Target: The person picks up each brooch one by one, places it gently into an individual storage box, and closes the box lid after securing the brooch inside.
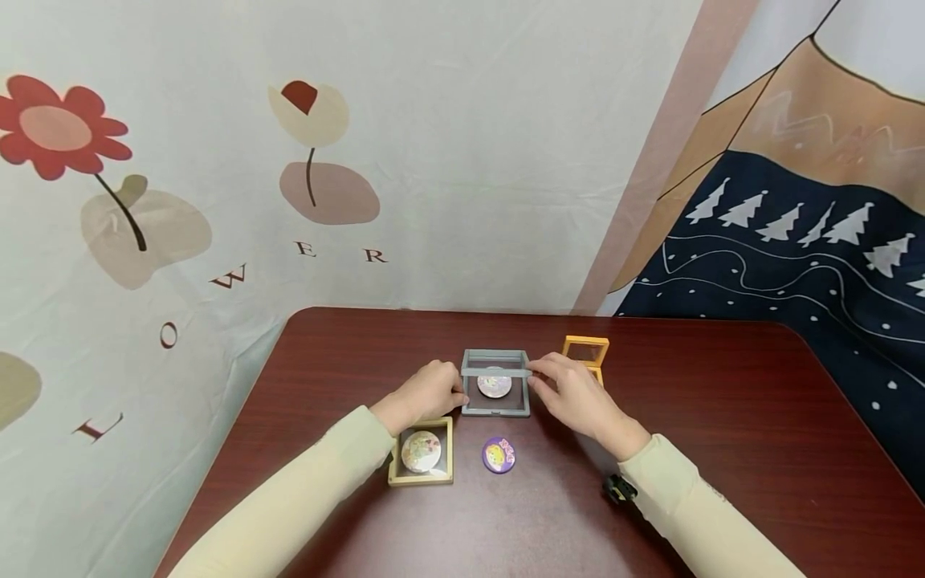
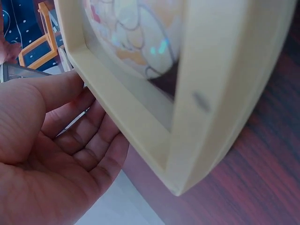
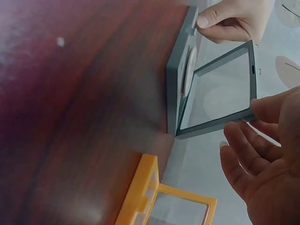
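A grey hinged display case [image 1: 495, 413] lies on the table with its lid [image 3: 253, 77] raised at an angle. Inside its base sits a round pale badge [image 1: 495, 386]. My left hand [image 1: 432, 388] pinches the left edge of the base between thumb and finger. At the lid's right corner, my right hand [image 1: 576, 395] holds the frame with thumb and fingertips. Below my left wrist rests a cream display case [image 1: 421, 482] with a round printed badge [image 1: 421, 452] behind its window. A purple round badge [image 1: 499, 455] lies loose in front of the grey case.
Behind my right hand stands an orange display case [image 1: 586, 341] with its lid up, partly hidden by the hand. The dark red wooden table [image 1: 723, 417] meets a printed cloth backdrop [image 1: 470, 160] at its far edge.
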Motion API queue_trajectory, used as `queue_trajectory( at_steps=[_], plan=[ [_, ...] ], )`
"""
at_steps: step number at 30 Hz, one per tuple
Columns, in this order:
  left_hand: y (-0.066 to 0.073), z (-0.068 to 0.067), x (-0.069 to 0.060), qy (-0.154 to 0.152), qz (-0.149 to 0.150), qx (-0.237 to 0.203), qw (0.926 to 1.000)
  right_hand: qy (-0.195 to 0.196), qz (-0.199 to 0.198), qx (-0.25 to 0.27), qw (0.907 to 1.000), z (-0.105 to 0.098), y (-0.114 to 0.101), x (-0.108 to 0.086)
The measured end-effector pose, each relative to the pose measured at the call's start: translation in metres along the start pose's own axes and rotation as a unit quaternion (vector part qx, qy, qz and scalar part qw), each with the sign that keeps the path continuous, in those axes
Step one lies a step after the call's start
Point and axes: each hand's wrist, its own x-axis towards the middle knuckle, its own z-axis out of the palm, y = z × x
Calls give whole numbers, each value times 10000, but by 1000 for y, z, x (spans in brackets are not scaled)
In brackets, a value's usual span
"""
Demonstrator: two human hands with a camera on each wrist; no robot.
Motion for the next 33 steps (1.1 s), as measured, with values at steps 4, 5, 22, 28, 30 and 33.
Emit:
queue_trajectory(
  at_steps=[4, 5, 22, 28, 30, 33],
  plan=[
    [-2, 2, 0, 35, -31, 42, 10000, -115, 5, -45, 9999, 3, 0, -5],
    [-2, 3, 0, 50, -35, 47, 10000, -134, 7, -52, 9999, 4, 0, -6],
    [-4, 2, -3, 81, 160, -134, 9998, -384, -52, -148, 9991, 18, 3, -19],
    [-5, 2, -3, 116, 214, -56, 9997, -599, 25, -83, 9982, 18, 2, -20],
    [-4, 3, -5, 115, 246, -86, 9996, -655, 32, -61, 9978, 19, 2, -20],
    [-4, 2, -7, 51, 238, -162, 9996, -735, 34, -30, 9973, 19, 3, -20]
  ],
)
